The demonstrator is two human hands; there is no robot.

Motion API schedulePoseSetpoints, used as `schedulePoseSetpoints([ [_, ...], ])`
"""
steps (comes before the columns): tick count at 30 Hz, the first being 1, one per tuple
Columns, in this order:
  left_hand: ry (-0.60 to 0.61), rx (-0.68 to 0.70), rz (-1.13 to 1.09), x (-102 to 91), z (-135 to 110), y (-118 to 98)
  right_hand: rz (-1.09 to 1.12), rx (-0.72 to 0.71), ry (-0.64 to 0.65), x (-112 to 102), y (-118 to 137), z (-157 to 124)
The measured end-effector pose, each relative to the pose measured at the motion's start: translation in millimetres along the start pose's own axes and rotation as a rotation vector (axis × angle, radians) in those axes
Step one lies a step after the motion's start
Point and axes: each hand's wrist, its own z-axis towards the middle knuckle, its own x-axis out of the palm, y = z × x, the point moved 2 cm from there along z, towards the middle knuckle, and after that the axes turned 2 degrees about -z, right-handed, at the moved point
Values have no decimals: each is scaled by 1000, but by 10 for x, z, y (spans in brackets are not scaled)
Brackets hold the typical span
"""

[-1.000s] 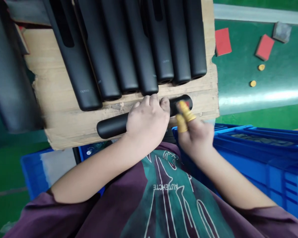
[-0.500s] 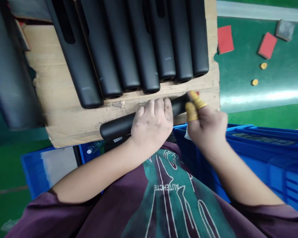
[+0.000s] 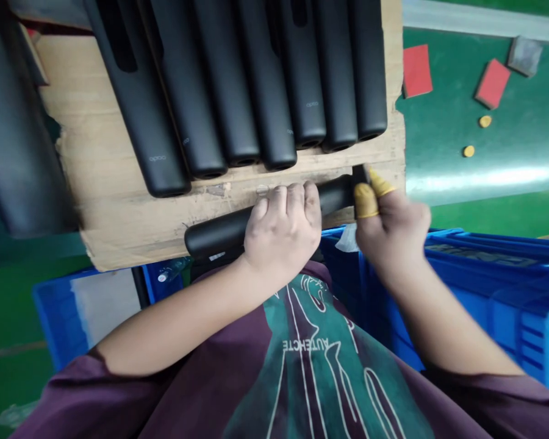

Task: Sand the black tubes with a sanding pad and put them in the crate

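Note:
My left hand [image 3: 283, 235] is closed over the middle of a matte black tube [image 3: 224, 233], pressing it against a sheet of worn cardboard [image 3: 114, 183]. The tube lies crosswise along the cardboard's near edge. My right hand [image 3: 388, 235] has yellow finger cots on two fingertips, and these pinch the tube's right end. Blur makes that contact hard to judge. Just above my left hand, several similar black tubes [image 3: 265, 91] lie side by side, with small pale lettering on some.
Right of the cardboard is a green surface [image 3: 443, 131] with red pads [image 3: 417, 70], a grey pad [image 3: 524, 56] and small yellow discs [image 3: 468, 151]. Blue plastic crates [image 3: 489, 286] stand below on the right, and another [image 3: 59, 317] on the left.
My right hand has slid rightward to the tube's far end, and the red mark seen there earlier is hidden. My left hand stays on the tube.

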Motion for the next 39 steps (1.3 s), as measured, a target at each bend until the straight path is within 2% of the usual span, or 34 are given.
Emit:
schedulePoseSetpoints([
  [4, -110, 1, 15, 27, 3, 5, 68, -70, 36, 13, 47, -32],
  [7, -141, -2, 2, 44, 6, 5, 55, 5, 22, 17, 24, -17],
  [9, -121, -8, -29, 50, 7, 6, 90, 27, 2, 14, 14, -14],
  [12, -95, -6, -55, 50, 7, 9, 126, -31, 30, 15, 23, -17],
  [16, -73, -10, -52, 41, 17, 16, 126, 77, 31, 18, 21, -11],
  [21, 9, -49, -81, 24, 39, 28, 190, 55, 99, 48, 11, -12],
  [25, 40, -26, -48, 17, 42, 30, 265, 287, 53, 93, -285, -4],
  [27, 69, -9, -23, 4, 50, 29, 394, 436, -36, 101, -465, -38],
  [30, 117, -15, -34, -85, 65, 47, 726, 633, -224, 85, -661, -94],
  [32, 87, -47, -146, -223, 69, 85, 954, 671, -345, 63, -689, -103],
  [34, -22, -81, -405, -418, 69, 152, 1122, 647, -413, 45, -634, -89],
  [37, -240, -191, -972, -724, 70, 322, 1279, 609, -365, 45, -467, -42],
  [39, -339, -328, -1306, -877, 61, 465, 1344, 597, -305, 46, -356, -1],
])
